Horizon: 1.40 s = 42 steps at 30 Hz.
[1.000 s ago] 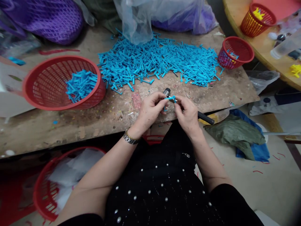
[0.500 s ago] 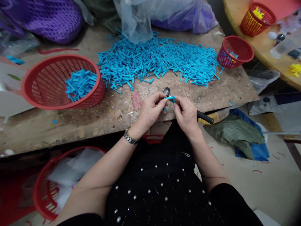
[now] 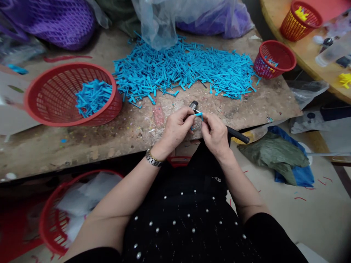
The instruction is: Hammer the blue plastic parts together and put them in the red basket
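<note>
My left hand [image 3: 177, 126] pinches a small blue plastic piece [image 3: 197, 114] between thumb and fingertips near the table's front edge. Close beside it, my right hand [image 3: 215, 132] is closed, its fingertips at the other end of the blue pieces. A hammer [image 3: 238, 135] lies behind and under my right hand, its metal head [image 3: 193, 106] just beyond my fingertips and its black handle sticking out at the right. A large pile of blue plastic pieces [image 3: 175, 69] spreads over the table behind my hands.
A large red basket [image 3: 38, 113] with blue pieces stands at the left, a small red basket [image 3: 282, 51] at the right. Plastic bags [image 3: 214, 22] border the pile. Another red basket [image 3: 48, 226] is below the table's edge. A yellow-topped table [image 3: 274, 25] is at the right.
My right hand has shifted slightly left, towards my left hand. The blue piece between the fingertips has moved a little; otherwise little differs.
</note>
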Available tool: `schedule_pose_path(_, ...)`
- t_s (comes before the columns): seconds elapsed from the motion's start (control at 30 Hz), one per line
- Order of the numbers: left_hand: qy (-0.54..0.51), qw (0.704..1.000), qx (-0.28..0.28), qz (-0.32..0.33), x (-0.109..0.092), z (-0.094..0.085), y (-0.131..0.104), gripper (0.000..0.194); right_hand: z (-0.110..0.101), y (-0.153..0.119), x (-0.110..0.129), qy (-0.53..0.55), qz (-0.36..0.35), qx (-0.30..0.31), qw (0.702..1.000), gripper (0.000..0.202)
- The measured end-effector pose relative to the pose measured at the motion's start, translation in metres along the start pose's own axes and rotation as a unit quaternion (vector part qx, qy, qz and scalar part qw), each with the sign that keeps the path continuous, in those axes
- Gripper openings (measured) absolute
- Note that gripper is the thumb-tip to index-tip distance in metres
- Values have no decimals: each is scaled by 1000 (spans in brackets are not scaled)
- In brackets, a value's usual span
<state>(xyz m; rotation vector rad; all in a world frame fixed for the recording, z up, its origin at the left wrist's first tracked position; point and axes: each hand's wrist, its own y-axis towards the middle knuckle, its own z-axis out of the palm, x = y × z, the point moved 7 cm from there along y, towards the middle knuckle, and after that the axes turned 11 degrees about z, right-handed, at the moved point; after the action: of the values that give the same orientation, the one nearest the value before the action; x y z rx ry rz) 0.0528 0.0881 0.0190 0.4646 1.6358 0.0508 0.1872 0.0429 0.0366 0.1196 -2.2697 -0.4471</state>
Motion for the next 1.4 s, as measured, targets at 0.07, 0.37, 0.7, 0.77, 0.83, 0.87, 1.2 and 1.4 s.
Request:
schedule_pose_path(0.07,6,1000,-1,3,2,0,0,8,1,0,-1,3,2,-1,1000,27)
schedule_pose_path(0.37,26,1000,15,-2,6,1,2,10,6,0,-10,-14,-16,13,1000,25)
schedule_pose_path(0.7,-39,999,1,-37,21,2,0,15,2,3,-13,37,21,-10,999,26)
schedule_pose_path(0.77,-57,997,-3,-55,25,2,-2,19,2,4,-17,51,39,-20,998,27)
schedule_pose_path(0.83,-63,995,3,-74,27,2,-4,17,3,5,-20,66,56,-29,996,30)
schedule_pose_path(0.87,-64,994,6,-83,27,2,-5,15,4,5,-21,71,62,-30,995,31)
schedule_pose_path(1.2,106,994,-4,-31,5,-27,2,16,-2,12,-12,-55,41,16,998,21)
schedule_pose_path(1.4,337,939,-7,66,-15,-58,12,14,-12,19,-26,-303,73,61,948,15)
